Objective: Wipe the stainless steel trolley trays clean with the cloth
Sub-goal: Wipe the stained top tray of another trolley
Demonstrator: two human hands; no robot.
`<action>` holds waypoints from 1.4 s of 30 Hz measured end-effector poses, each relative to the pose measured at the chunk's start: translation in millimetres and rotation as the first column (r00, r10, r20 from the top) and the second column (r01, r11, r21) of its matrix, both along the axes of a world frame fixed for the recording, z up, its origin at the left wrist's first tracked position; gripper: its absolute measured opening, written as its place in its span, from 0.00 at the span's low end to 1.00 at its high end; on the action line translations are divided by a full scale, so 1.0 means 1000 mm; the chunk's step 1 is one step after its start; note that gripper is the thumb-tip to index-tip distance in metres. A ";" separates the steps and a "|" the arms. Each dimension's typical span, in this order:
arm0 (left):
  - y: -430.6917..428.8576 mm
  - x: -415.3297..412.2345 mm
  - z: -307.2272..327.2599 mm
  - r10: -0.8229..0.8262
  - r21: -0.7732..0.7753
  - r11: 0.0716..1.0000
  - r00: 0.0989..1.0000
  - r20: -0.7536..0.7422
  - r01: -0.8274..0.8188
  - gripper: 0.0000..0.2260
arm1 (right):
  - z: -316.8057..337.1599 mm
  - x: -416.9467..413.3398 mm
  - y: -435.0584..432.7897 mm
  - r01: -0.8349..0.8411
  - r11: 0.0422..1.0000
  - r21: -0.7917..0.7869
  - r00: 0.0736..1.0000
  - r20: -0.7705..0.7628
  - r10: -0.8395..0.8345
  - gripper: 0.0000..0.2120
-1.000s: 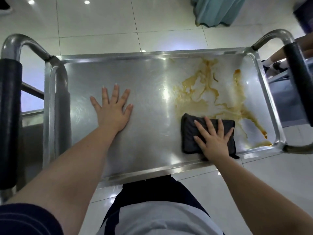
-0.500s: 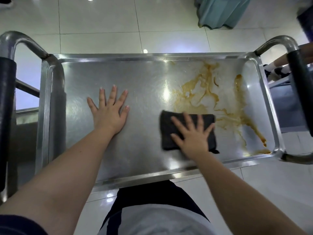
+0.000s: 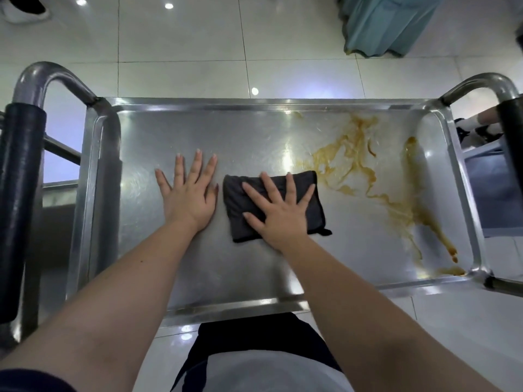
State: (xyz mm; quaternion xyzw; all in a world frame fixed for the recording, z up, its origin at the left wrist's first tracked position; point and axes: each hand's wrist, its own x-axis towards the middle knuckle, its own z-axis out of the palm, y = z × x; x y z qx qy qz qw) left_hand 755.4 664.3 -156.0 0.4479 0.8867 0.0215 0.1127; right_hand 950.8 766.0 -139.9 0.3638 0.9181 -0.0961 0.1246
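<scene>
A person stands at a stainless steel trolley, both bare forearms stretched over its top tray (image 3: pixel 254 281), whose long side runs left to right between two tubular end rails. Far to the left of the left hand (image 3: pixel 188 199) stands a rail with a black grip (image 3: pixel 19 207). That hand lies flat on bare metal, palm down, fingers straight and spread, pointing away from the person and holding nothing. Just beside its thumb, close but apart, sits the dark folded cloth (image 3: pixel 315 207), its long axis lying left to right along the tray's length, with the left end skewed slightly towards the person. The right hand (image 3: pixel 278 216) presses down on top of the cloth, palm flat and fingers splayed and straight, pointing away from the person and not curled round the fabric. A small tab (image 3: pixel 325 232) juts from the cloth's corner by the right wrist. To the right of that hand, brownish-yellow smears (image 3: pixel 353 157) spread over the steel and trail to the tray's near right corner. Beyond them rises the second rail, also with a black grip (image 3: pixel 512 131). Past the fingertips lies a glossy pale tiled floor (image 3: pixel 184 38), with teal fabric (image 3: pixel 390 24) hanging at upper right.
</scene>
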 end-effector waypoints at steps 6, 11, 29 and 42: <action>0.003 0.002 -0.003 -0.007 -0.002 1.000 1.000 -0.016 0.007 0.26 | 0.006 0.101 0.101 0.417 0.909 0.018 0.902 0.117 -0.416 0.29; 0.003 0.001 -0.004 0.000 -0.015 1.000 1.000 -0.018 0.000 0.26 | 0.003 0.039 0.086 0.430 0.903 -0.010 0.897 0.119 -0.426 0.29; 0.005 0.004 -0.002 0.109 -0.078 0.990 0.990 -0.092 -0.117 0.33 | 0.002 0.032 0.155 0.469 0.883 0.029 0.874 0.129 -0.469 0.30; 0.005 0.004 0.001 0.136 -0.066 0.988 0.988 -0.078 -0.141 0.34 | 0.004 0.009 0.188 0.253 0.967 -0.008 0.967 0.036 -0.253 0.29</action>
